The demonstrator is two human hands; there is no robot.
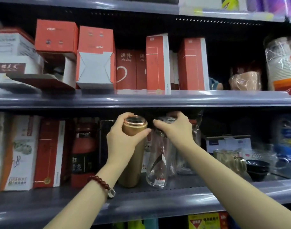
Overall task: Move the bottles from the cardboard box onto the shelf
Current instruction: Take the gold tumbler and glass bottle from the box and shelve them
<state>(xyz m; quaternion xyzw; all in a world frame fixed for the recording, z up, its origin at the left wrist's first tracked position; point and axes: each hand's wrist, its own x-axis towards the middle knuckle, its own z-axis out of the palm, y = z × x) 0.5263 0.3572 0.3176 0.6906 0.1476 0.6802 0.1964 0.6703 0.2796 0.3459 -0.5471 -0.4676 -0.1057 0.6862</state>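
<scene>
- Head view: we grip the gold flask (134, 152) near its cap with our left hand (123, 139), base resting on the shelf (158, 197), apparently to steady it upright.
- Our right hand (176, 128) clasps the top of the clear glass bottle (158, 164) just beside it, likewise standing.
- The cardboard box is out of view.

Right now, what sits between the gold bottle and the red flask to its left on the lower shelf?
In the head view, a dark glass tumbler stands between the gold bottle and the red flask, set further back. The left hand partly hides it.
</scene>
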